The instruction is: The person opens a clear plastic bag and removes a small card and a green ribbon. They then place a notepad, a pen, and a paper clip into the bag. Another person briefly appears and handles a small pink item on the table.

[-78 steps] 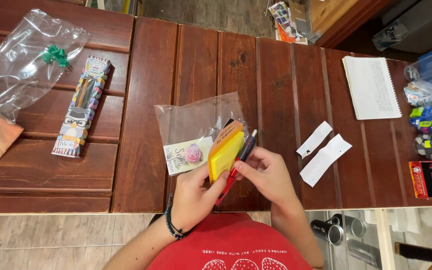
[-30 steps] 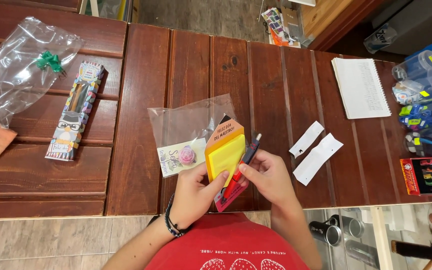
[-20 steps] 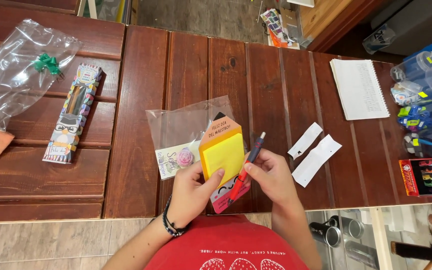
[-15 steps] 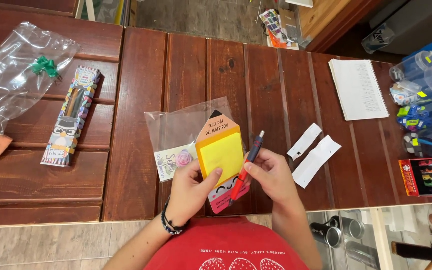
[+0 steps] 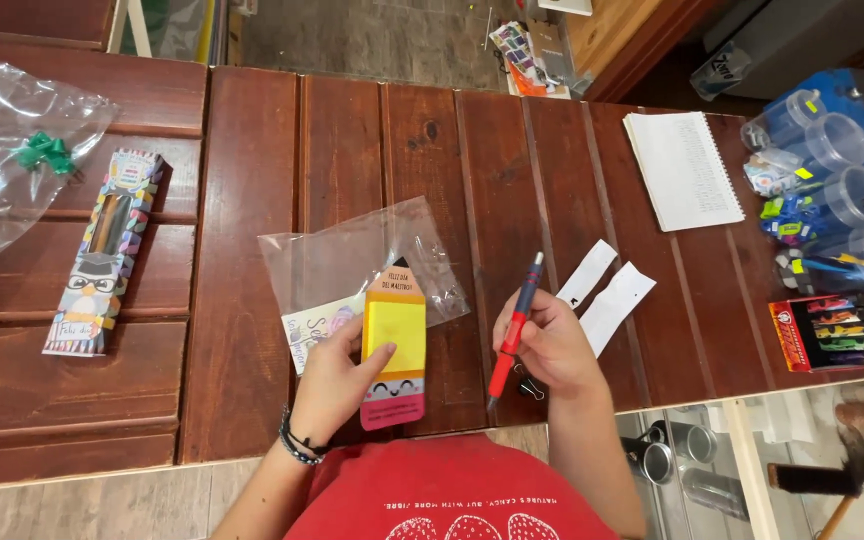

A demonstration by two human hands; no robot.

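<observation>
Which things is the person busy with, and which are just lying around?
In hand:
- left hand holding down the pencil-shaped card with its yellow sticky pad
- right hand gripping the red and blue pen

Lying about:
- clear bag behind the card
- two white paper strips
- owl pencil box
- notepad
- crayon box

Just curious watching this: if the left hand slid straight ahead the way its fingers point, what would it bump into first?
Probably the clear plastic bag: the left hand already rests on the pencil-shaped card, whose tip lies over that bag, as far as depth shows.
</observation>
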